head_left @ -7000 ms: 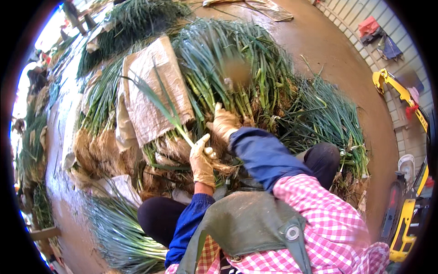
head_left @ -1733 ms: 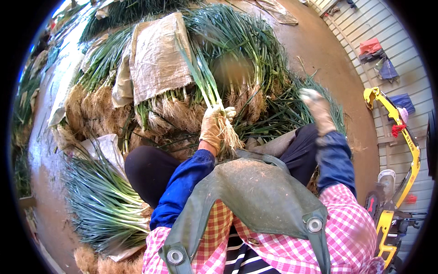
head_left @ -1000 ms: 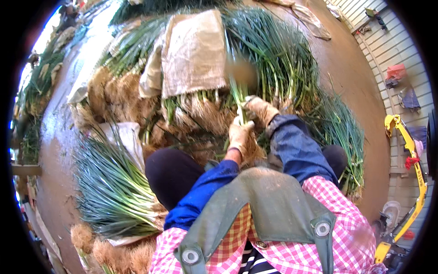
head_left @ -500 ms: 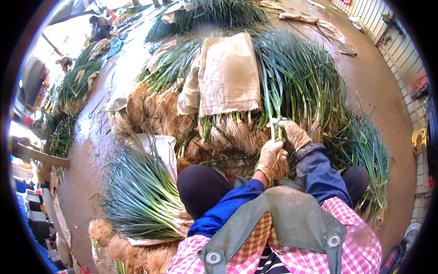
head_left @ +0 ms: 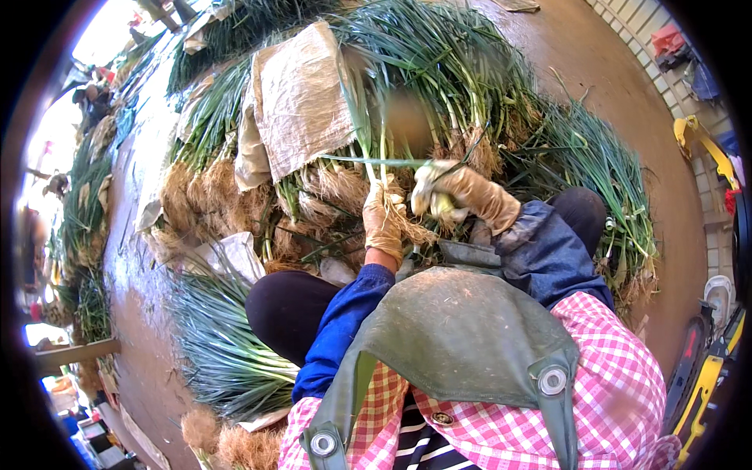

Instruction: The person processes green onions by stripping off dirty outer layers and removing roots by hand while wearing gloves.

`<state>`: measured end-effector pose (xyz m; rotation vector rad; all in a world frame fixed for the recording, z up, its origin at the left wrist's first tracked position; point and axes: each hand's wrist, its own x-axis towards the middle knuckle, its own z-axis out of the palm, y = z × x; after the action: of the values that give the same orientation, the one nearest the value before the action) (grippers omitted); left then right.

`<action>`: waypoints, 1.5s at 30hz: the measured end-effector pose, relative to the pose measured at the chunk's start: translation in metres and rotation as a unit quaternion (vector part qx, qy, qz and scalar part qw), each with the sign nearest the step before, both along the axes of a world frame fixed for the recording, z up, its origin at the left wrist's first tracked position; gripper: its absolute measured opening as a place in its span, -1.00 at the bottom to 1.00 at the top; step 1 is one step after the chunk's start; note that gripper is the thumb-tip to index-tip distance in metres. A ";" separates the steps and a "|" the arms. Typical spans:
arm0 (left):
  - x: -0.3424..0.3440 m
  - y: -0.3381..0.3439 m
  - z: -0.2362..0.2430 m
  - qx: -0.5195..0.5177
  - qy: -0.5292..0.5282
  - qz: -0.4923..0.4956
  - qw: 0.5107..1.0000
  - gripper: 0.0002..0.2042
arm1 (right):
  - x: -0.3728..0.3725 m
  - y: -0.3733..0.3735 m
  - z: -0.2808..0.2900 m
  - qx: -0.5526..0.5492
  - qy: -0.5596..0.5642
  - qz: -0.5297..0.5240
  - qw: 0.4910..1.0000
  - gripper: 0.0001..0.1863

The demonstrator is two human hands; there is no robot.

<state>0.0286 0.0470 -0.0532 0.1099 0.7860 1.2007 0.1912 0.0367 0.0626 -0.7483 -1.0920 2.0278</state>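
Observation:
My left hand [head_left: 382, 227], in a tan glove, is closed around a few upright green onion stalks [head_left: 382, 149], their stringy roots hanging beside it. Just to its right my gloved right hand [head_left: 474, 196] is closed on pale green leaf pieces [head_left: 441, 205], with a long leaf [head_left: 395, 161] lying across the held stalks. Behind both hands lies a heap of green onions [head_left: 427, 63], roots toward me, partly under a woven sack [head_left: 298, 98]. Another bundle [head_left: 223, 345] lies at my left knee.
More onions [head_left: 591, 164] lie at the right, root clumps [head_left: 235, 446] at lower left. Around them is muddy floor [head_left: 662, 235]. A yellow toy-like digger [head_left: 701, 399] stands by the tiled wall at far right. Piles and a wooden plank [head_left: 74, 354] line the left.
My right hand has pulled away rightward from the held stalks, with green leaf pieces in its fingers and a leaf stretched sideways. My left hand still holds the stalks. The view has shifted.

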 end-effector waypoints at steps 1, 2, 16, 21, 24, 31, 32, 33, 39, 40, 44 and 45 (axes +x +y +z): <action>0.003 0.000 0.004 0.019 -0.022 -0.033 0.999 -0.71 | 0.022 0.004 0.000 0.048 -0.055 -0.049 0.996 -0.74; -0.014 -0.001 0.001 0.032 -0.027 -0.050 0.998 -0.68 | 0.025 0.013 -0.019 0.089 -0.092 -0.082 0.988 -0.71; 0.004 -0.001 -0.009 0.034 0.019 -0.087 0.995 -0.82 | -0.024 0.064 -0.131 -0.103 -0.115 -0.130 0.979 -0.78; -0.005 -0.002 -0.019 -0.011 0.063 -0.035 0.997 -0.89 | -0.036 0.062 -0.115 -0.197 -0.047 -0.123 0.972 -0.80; -0.003 0.003 -0.028 -0.062 0.102 0.070 0.990 -0.91 | -0.024 0.060 -0.120 -0.147 0.038 -0.124 0.981 -0.74; -0.003 0.001 -0.038 0.034 0.161 -0.031 0.986 -0.84 | -0.011 0.068 -0.115 -0.134 -0.018 -0.086 0.987 -0.73; 0.003 0.000 -0.024 0.007 0.125 -0.062 0.990 -0.83 | -0.005 0.067 -0.121 -0.134 -0.044 -0.083 0.986 -0.74; 0.007 -0.001 -0.014 -0.020 0.090 -0.091 0.992 -0.83 | -0.002 0.066 -0.125 -0.133 -0.070 -0.079 0.986 -0.74; 0.000 -0.005 -0.011 -0.050 0.031 -0.116 0.991 -0.82 | -0.016 0.070 -0.137 -0.060 -0.237 -0.035 0.969 -0.78; -0.013 -0.004 -0.015 -0.055 0.068 -0.112 0.990 -0.83 | -0.024 0.078 -0.134 -0.034 -0.291 -0.094 0.952 -0.77; 0.015 -0.001 0.003 -0.086 0.126 -0.209 0.966 -0.80 | 0.073 0.094 -0.202 -0.211 -0.399 -0.295 0.842 -0.70; 0.013 -0.001 0.001 -0.071 0.127 -0.222 0.964 -0.80 | 0.070 0.103 -0.208 -0.249 -0.476 -0.252 0.805 -0.62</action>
<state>0.0420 0.0464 -0.0522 0.3105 1.0067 0.7091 0.2613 0.1394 -0.1449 -2.2265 -0.6654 1.4193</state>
